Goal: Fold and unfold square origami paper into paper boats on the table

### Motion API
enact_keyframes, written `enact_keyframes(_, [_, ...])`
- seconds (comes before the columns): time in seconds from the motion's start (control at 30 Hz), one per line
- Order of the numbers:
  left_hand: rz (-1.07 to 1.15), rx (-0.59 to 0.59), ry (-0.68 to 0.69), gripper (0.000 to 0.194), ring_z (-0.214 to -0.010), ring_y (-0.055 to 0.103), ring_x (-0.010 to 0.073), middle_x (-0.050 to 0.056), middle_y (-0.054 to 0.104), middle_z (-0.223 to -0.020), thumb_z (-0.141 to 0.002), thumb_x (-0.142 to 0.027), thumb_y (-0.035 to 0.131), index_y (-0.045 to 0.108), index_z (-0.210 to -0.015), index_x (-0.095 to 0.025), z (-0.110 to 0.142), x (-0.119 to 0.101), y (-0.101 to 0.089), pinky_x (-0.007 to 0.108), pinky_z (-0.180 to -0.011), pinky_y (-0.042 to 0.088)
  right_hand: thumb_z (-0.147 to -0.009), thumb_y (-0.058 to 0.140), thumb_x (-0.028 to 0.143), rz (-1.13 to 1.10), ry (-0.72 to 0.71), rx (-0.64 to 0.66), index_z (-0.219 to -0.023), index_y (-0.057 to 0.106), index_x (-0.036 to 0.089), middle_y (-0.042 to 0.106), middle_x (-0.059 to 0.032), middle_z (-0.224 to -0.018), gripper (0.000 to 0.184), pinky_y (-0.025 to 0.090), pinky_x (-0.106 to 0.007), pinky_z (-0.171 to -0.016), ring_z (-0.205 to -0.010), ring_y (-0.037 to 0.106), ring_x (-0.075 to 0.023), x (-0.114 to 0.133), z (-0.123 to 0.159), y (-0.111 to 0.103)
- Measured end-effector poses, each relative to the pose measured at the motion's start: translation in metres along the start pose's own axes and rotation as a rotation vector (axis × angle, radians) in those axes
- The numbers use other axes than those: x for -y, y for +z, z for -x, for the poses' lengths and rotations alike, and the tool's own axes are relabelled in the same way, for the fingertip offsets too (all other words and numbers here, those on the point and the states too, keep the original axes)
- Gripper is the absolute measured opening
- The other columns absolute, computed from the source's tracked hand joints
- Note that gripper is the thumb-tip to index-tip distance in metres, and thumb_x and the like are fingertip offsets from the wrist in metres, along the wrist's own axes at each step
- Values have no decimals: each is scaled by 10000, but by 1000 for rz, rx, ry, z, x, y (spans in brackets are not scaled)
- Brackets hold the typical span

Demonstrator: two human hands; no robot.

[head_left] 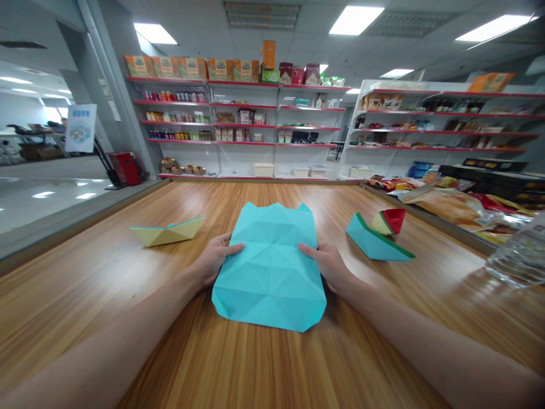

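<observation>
A light blue sheet of paper [270,267], marked with many crossing creases, is held up between my two hands above the wooden table. Its corners are bent and its far edge rises in small points. My left hand [216,255] grips the left edge, thumb on top and fingers underneath, partly hidden. On the right edge, my right hand [332,262] pinches the sheet the same way. To the left lies a yellow paper boat [168,234] with a blue rim. A blue paper boat with a green rim [377,241] sits to the right, beside a small red and yellow folded paper piece [388,221].
The wooden table [170,329] has a raised border. A clear plastic bottle [522,255] lies at the right edge, near packaged snacks [451,207] beyond the border. Shelves [244,128] of goods stand behind the table, and a sign [80,128] stands at far left.
</observation>
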State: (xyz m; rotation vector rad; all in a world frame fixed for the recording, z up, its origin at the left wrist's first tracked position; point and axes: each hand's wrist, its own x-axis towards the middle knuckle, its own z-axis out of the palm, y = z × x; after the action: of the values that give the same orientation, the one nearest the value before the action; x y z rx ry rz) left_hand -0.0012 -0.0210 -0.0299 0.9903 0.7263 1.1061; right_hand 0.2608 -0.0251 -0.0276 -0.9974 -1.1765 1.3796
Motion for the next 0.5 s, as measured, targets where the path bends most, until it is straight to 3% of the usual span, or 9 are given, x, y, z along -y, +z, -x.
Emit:
enact_keyframes(0.37, [53,-62,35,433,-729,673,223,96,702,-891,-658,-121,722,593,-1070,-153,-2,1,-1,385,-715,545,-633,758,276,-133,12,97,-890,697,174,726,-72,-893,283,528,-384,-764,-800,673,-244,3,3,1])
enact_keyframes(0.5, [94,-89,10,165,-542,617,156,30,665,-665,-619,-85,671,625,-769,-135,-1,-1,-2,267,-548,505,-574,744,233,-121,-18,62,-810,715,180,722,-38,-753,244,511,-345,-690,-659,651,-200,4,3,1])
